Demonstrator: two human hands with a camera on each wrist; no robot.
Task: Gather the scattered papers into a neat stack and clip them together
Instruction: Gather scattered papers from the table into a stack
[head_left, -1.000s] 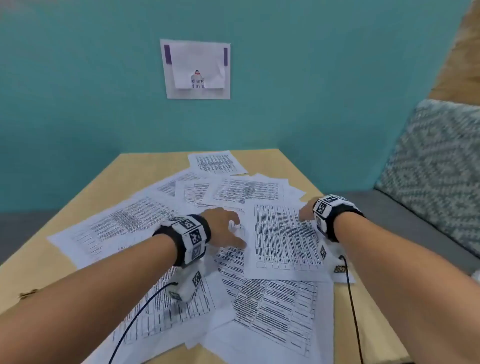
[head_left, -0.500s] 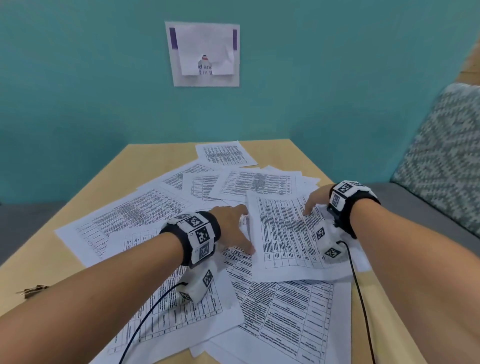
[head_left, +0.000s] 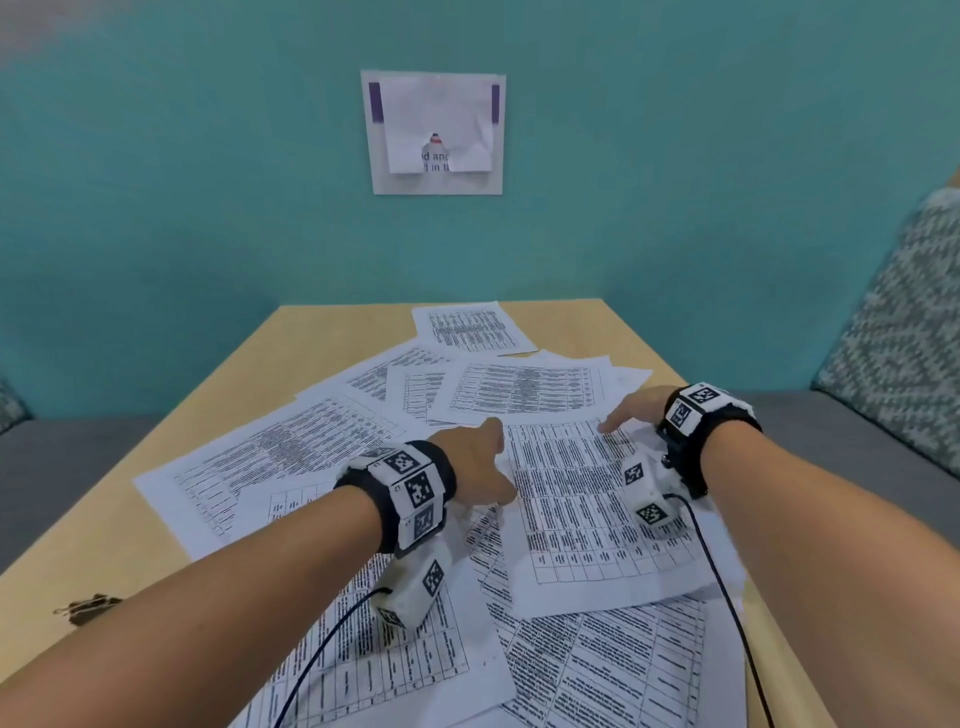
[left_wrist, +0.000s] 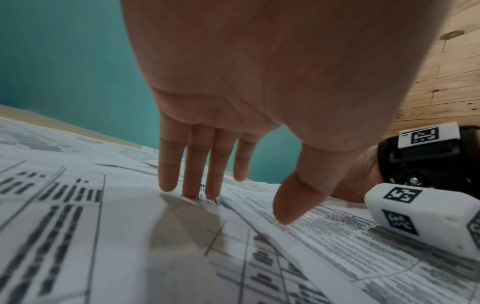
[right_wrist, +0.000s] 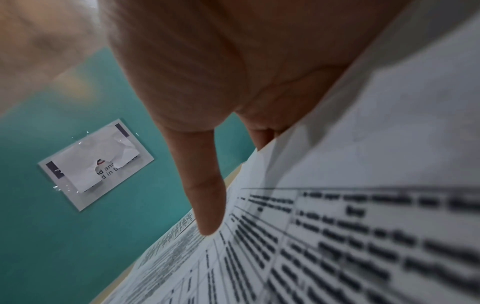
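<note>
Several printed sheets lie scattered and overlapping on a wooden table (head_left: 322, 332). One top sheet (head_left: 582, 509) lies between my hands. My left hand (head_left: 483, 467) is at its left edge, fingers straight with the tips touching the papers (left_wrist: 78, 236), and the thumb (left_wrist: 288, 207) rests on the top sheet. My right hand (head_left: 631, 410) holds the sheet's far right corner. Its thumb (right_wrist: 205, 205) presses on top while the other fingers (right_wrist: 262, 137) go under the raised edge. A binder clip (head_left: 88, 605) lies on bare wood at the near left.
The teal wall behind the table carries a taped notice (head_left: 434, 132). A grey bench seat (head_left: 831, 441) with a patterned cushion (head_left: 893, 332) runs along the right side. Cables trail from both wrist cameras over the near papers. Bare wood shows along the table's left side.
The right thumb has come onto the top sheet's far right corner, and that side has lifted a little. The left hand has stayed at the sheet's left edge.
</note>
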